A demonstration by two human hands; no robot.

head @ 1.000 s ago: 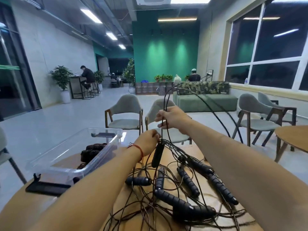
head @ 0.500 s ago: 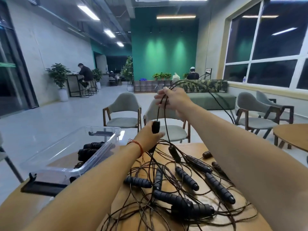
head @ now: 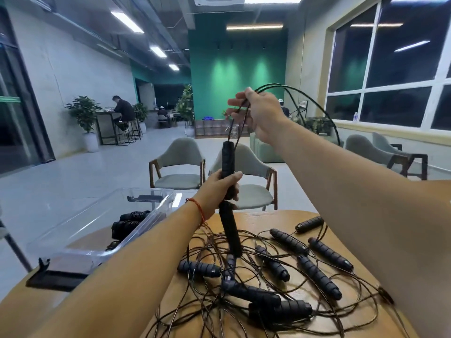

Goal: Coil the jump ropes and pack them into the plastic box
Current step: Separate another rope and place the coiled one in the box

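My left hand (head: 218,188) grips two black ribbed jump rope handles (head: 227,160) upright above the round wooden table (head: 127,284). Higher up, my right hand (head: 256,115) pinches the thin black cord (head: 305,97), which loops out to the right. A tangle of several more black handles (head: 317,276) and thin cords lies spread over the table below. The clear plastic box (head: 80,230) stands at the table's left, with coiled black ropes (head: 129,222) inside it.
The box's clear lid with black latches (head: 53,276) lies at the near left of the table. Two grey chairs (head: 180,164) stand just beyond the table's far edge. More chairs and a second table stand at the right. People sit far off.
Both hands have risen. My left hand has lifted the handles clear of the table, and my right hand has drawn the cord higher and farther out.
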